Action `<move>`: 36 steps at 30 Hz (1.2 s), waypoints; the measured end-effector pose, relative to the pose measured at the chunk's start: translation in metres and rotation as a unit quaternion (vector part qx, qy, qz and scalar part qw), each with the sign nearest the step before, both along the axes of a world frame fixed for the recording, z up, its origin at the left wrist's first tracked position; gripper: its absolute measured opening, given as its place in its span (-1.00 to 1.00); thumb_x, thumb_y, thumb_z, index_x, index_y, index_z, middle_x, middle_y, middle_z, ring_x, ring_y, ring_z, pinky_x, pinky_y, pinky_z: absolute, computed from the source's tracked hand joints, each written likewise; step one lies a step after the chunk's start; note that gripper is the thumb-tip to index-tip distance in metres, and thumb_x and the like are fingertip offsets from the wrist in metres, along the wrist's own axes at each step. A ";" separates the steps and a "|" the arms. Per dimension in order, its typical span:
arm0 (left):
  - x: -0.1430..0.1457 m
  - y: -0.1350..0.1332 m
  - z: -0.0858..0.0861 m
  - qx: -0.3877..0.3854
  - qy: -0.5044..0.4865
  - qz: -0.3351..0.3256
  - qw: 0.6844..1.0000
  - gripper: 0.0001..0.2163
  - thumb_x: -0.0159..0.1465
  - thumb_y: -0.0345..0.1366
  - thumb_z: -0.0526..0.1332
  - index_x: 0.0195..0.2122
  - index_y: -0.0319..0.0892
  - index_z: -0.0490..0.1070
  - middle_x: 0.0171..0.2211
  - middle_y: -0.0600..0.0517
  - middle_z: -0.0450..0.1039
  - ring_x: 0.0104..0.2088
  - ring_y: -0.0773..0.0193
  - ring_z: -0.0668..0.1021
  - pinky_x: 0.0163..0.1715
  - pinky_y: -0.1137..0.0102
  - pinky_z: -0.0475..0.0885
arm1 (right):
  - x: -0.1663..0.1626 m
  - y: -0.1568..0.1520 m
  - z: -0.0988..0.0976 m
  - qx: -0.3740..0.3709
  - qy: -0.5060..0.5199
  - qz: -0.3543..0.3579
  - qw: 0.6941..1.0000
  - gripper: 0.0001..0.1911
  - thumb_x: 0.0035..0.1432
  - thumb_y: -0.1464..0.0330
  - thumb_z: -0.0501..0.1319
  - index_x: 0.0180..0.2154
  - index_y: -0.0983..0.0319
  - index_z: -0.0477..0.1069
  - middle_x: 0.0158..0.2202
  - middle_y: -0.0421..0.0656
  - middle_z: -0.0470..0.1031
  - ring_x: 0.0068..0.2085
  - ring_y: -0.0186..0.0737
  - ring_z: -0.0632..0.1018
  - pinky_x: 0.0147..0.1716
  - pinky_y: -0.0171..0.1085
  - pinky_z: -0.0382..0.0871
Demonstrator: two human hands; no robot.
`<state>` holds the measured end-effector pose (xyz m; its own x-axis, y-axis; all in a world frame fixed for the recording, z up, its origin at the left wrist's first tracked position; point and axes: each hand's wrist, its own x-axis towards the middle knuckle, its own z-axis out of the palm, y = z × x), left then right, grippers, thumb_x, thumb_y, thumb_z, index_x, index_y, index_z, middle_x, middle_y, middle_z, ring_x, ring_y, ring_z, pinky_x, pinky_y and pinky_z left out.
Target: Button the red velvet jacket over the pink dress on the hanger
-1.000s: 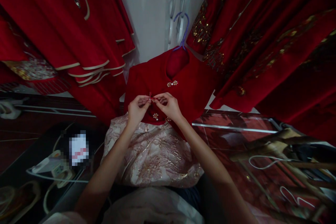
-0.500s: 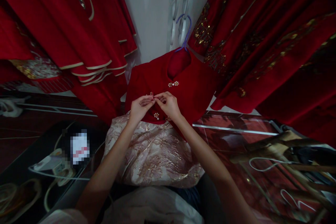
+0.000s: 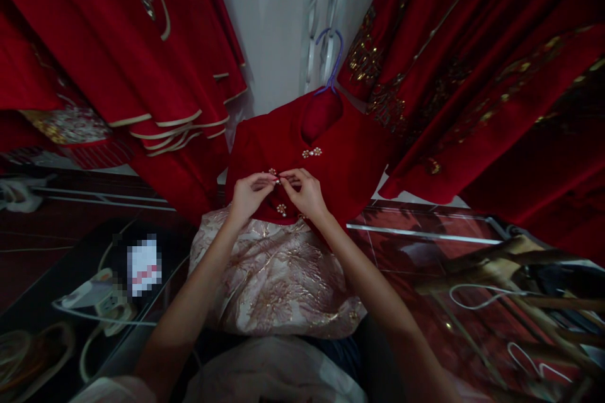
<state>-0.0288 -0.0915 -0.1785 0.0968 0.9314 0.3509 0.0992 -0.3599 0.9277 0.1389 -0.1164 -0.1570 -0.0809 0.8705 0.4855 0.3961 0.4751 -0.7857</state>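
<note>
A red garment [image 3: 350, 151] on a purple hanger [image 3: 337, 63] lies before me, its lower part a pale brocade [image 3: 278, 277] with gold leaf patterns, spread over my lap. Flower-shaped beaded frog buttons run down its front: one is fastened near the neck [image 3: 312, 152] and another flower half [image 3: 282, 209] shows lower down. Between them, my left hand [image 3: 251, 195] and my right hand [image 3: 302, 190] meet fingertip to fingertip, both pinching a small beaded frog button [image 3: 278, 181]. The fingers partly cover it, so whether its two halves are joined cannot be made out.
Red garments with pale trim [image 3: 179, 75] hang at the left, and red ones with gold sequins [image 3: 472, 94] at the right. A power strip [image 3: 113, 308] with cables lies on a dark surface at lower left. A wooden frame [image 3: 529, 258] with white wire hangers stands at right.
Both hands stay at the same frog button. The fingertips have shifted slightly, and a pearly bit now shows between them. The garment has barely moved.
</note>
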 end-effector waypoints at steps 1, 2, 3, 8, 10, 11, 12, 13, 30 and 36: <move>0.001 -0.001 0.000 0.001 0.003 -0.003 1.000 -0.78 0.10 -0.24 0.32 -0.26 -0.23 0.53 -0.27 -0.05 0.59 -0.27 0.26 0.61 -0.13 0.31 0.51 | 0.003 -0.004 0.000 -0.011 0.014 0.019 1.000 -0.80 0.22 0.33 0.16 -0.14 0.23 0.46 -0.14 -0.09 0.50 -0.23 -0.34 0.57 -0.15 -0.30 0.51; 0.003 -0.002 0.000 0.003 0.007 -0.001 1.000 -0.77 0.12 -0.24 0.31 -0.22 -0.23 0.51 -0.25 -0.05 0.58 -0.26 0.28 0.61 -0.13 0.33 0.51 | 0.007 -0.009 -0.001 -0.027 0.028 0.040 0.998 -0.79 0.22 0.33 0.16 -0.11 0.22 0.44 -0.11 -0.09 0.51 -0.19 -0.33 0.58 -0.13 -0.29 0.51; 0.005 -0.004 0.000 0.007 0.010 0.007 1.000 -0.75 0.13 -0.25 0.30 -0.18 -0.22 0.48 -0.24 -0.05 0.56 -0.26 0.30 0.60 -0.15 0.34 0.51 | 0.012 -0.014 -0.001 -0.045 0.042 0.061 0.996 -0.77 0.22 0.33 0.16 -0.08 0.21 0.43 -0.08 -0.10 0.52 -0.15 -0.32 0.58 -0.10 -0.28 0.50; 0.003 -0.026 -0.001 0.058 0.088 0.038 0.994 -0.83 0.14 -0.34 0.26 -0.22 -0.18 0.41 -0.29 0.01 0.46 -0.30 0.35 0.53 -0.24 0.41 0.48 | 0.047 -0.045 0.005 -0.097 -0.013 0.057 0.994 -0.78 0.24 0.31 0.14 -0.12 0.21 0.47 -0.14 -0.11 0.55 -0.19 -0.32 0.58 -0.18 -0.29 0.49; -0.001 -0.040 0.000 0.075 0.156 0.010 0.985 -0.92 0.16 -0.38 0.21 -0.31 -0.18 0.42 -0.31 0.02 0.43 -0.30 0.34 0.51 -0.24 0.41 0.46 | 0.062 -0.053 0.011 -0.117 -0.071 0.072 0.988 -0.78 0.24 0.31 0.15 -0.12 0.22 0.48 -0.22 -0.12 0.57 -0.25 -0.31 0.58 -0.27 -0.30 0.47; -0.003 -0.046 0.000 0.083 0.191 -0.007 0.978 -0.92 0.17 -0.40 0.19 -0.31 -0.17 0.43 -0.30 0.02 0.43 -0.28 0.32 0.51 -0.23 0.40 0.46 | 0.067 -0.056 0.014 -0.130 -0.095 0.084 0.983 -0.78 0.23 0.31 0.15 -0.12 0.22 0.47 -0.25 -0.13 0.57 -0.29 -0.31 0.57 -0.31 -0.31 0.46; -0.005 -0.052 0.000 0.090 0.223 -0.023 0.970 -0.89 0.18 -0.42 0.18 -0.29 -0.15 0.44 -0.28 0.02 0.42 -0.26 0.31 0.51 -0.21 0.38 0.45 | 0.072 -0.058 0.016 -0.145 -0.114 0.093 0.978 -0.78 0.23 0.30 0.16 -0.12 0.22 0.47 -0.28 -0.14 0.57 -0.32 -0.32 0.57 -0.33 -0.31 0.45; -0.007 -0.058 -0.001 0.096 0.252 -0.039 0.962 -0.84 0.19 -0.43 0.16 -0.24 -0.13 0.46 -0.24 0.01 0.42 -0.22 0.29 0.51 -0.19 0.37 0.45 | 0.075 -0.060 0.017 -0.160 -0.130 0.099 0.974 -0.78 0.22 0.30 0.17 -0.13 0.22 0.47 -0.31 -0.14 0.57 -0.36 -0.32 0.56 -0.36 -0.31 0.44; 0.010 -0.076 -0.024 0.107 0.292 0.017 0.950 -0.86 0.26 -0.31 0.20 -0.16 -0.12 0.39 -0.26 0.04 0.46 -0.30 0.31 0.51 -0.27 0.41 0.42 | 0.064 -0.056 0.009 -0.144 -0.172 0.078 0.971 -0.81 0.09 0.24 0.30 -0.34 0.23 0.42 -0.45 -0.21 0.51 -0.44 -0.36 0.49 -0.44 -0.36 0.30; 0.020 -0.076 -0.035 0.061 0.224 0.054 0.971 -0.89 0.18 -0.43 0.19 -0.27 -0.15 0.42 -0.36 0.06 0.48 -0.37 0.35 0.52 -0.33 0.47 0.41 | 0.051 -0.062 0.018 -0.140 -0.100 0.112 0.979 -0.75 0.08 0.19 0.32 -0.35 0.25 0.45 -0.41 -0.19 0.54 -0.42 -0.39 0.50 -0.42 -0.39 0.34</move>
